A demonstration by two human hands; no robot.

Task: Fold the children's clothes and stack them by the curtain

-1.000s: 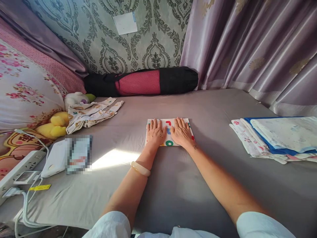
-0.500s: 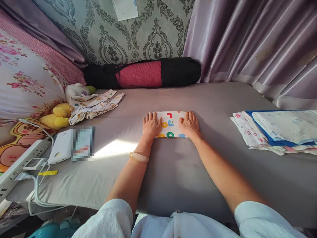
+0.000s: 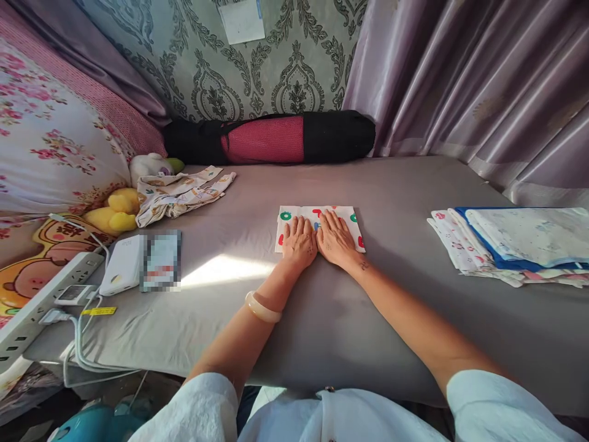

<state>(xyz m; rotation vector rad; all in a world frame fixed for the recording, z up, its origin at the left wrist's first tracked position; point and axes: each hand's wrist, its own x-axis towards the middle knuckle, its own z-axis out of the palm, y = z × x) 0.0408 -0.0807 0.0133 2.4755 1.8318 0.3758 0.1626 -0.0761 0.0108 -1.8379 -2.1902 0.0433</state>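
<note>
A white folded cloth printed with coloured letters lies flat on the grey bed sheet in front of me. My left hand rests palm down on its left half, fingers stretched forward. Beside it, nearly touching, my right hand presses flat on the cloth's right half, also with fingers extended. Both hands cover much of the print. Off to the right sits a stack of folded cloths, white patterned ones with a blue one among them.
Crumpled patterned baby clothes lie at the left near plush toys. A white power bank, a blurred phone-like item and a power strip with cables are closer. A black and red rolled bag lies along the wall.
Both hands have moved inward from the cloth's side edges to its middle. The cloth now shows a different part of its print and looks slightly turned. The view has shifted a little.
</note>
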